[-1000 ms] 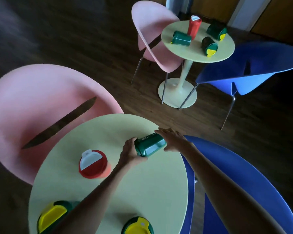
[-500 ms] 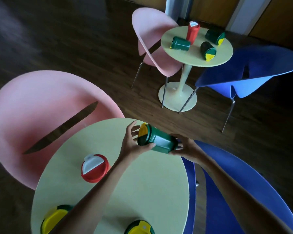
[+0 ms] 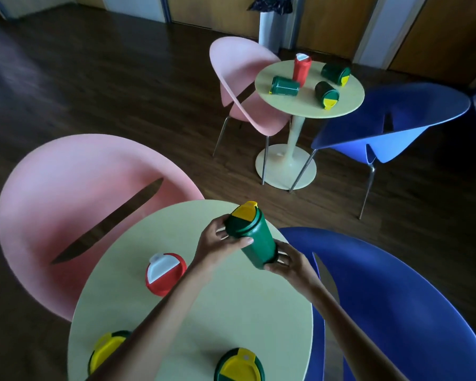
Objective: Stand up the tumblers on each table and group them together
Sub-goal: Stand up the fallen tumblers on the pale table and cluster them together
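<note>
Centre of frame: green plastic tumbler with a yellow lid point(image 3: 254, 240), tilted, lid toward upper left, base toward lower right. It sits over the far right part of the near round pale-yellow table point(image 3: 231, 312). Cannot tell whether the base touches the tabletop.

Left hand point(image 3: 217, 243) wraps the upper body just below the lid, thumb lying across the side facing the camera. Right hand point(image 3: 291, 264) cups the base, fingers curled round it. Both hands hold the tumbler.

Same table, left of centre: red plastic tumbler with a white flip lid point(image 3: 165, 273), upright, seen from above.

Bottom edge: lower-left green tumbler point(image 3: 105, 350), yellow lid up, partly hidden by the left forearm. Bottom-centre green tumbler point(image 3: 239, 365), yellow lid up, cut by the frame. These three stand well apart from one another.

Upper right: far round pale-yellow pedestal table point(image 3: 349, 105). On it, a tall red tumbler point(image 3: 301, 68) stands upright. Three green tumblers lie on their sides around it: one at left point(image 3: 285, 86), one toward the front point(image 3: 326, 93), one at right point(image 3: 335, 74).

Seating: large pink shell chair point(image 3: 66, 202) left of the near table, large blue shell chair point(image 3: 396, 298) at its right. A far pink chair point(image 3: 239, 78) and a far blue chair point(image 3: 390, 127) flank the far table. Dark wooden floor point(image 3: 121, 78) throughout.
</note>
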`<state>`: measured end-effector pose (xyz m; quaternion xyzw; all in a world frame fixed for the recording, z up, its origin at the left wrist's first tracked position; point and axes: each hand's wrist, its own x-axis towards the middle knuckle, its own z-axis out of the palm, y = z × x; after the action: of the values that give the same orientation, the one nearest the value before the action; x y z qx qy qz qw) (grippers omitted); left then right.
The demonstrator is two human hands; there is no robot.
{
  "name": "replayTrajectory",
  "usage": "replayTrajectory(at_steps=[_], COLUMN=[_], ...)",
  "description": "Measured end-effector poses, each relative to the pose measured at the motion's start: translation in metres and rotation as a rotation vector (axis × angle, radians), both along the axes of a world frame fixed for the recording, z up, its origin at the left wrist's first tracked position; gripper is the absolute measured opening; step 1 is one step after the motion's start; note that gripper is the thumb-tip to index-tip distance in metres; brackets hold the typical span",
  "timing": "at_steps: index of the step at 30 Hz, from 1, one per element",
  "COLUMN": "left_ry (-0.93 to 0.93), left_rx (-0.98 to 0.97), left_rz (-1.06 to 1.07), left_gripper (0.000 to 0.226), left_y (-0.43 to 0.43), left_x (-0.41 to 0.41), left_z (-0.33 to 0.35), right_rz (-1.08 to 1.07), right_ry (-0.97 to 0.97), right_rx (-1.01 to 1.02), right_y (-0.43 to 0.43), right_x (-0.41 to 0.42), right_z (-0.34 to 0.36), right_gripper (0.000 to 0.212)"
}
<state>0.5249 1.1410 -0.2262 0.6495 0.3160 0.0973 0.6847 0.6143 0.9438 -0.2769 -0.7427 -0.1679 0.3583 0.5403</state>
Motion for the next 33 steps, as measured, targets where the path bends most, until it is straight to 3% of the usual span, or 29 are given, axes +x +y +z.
replayTrajectory(at_steps=[9,18,33], left_ry=[0.096,0.095,0.047], left_rx=[0.169,0.304,0.417], left_rz=[-0.232,-0.317,-0.339], left_gripper=[0.096,0.091,0.087], left_y=[-0.012,-0.018,-0.033], left_x=[-0.028,-0.034,-0.044], left_z=[-0.031,-0.050,-0.054], right_rz=[0.105,0.009,0.005], right_ry=[0.025,-0.180,-0.164], right_rx=[-0.141,-0.200,-0.346], right_y=[-0.004,-0.005,-0.008], right_x=[-0.007,-0.025,-0.030], right_z=[-0.036,-0.065,-0.070], right_gripper=[0.066,0.061,0.062])
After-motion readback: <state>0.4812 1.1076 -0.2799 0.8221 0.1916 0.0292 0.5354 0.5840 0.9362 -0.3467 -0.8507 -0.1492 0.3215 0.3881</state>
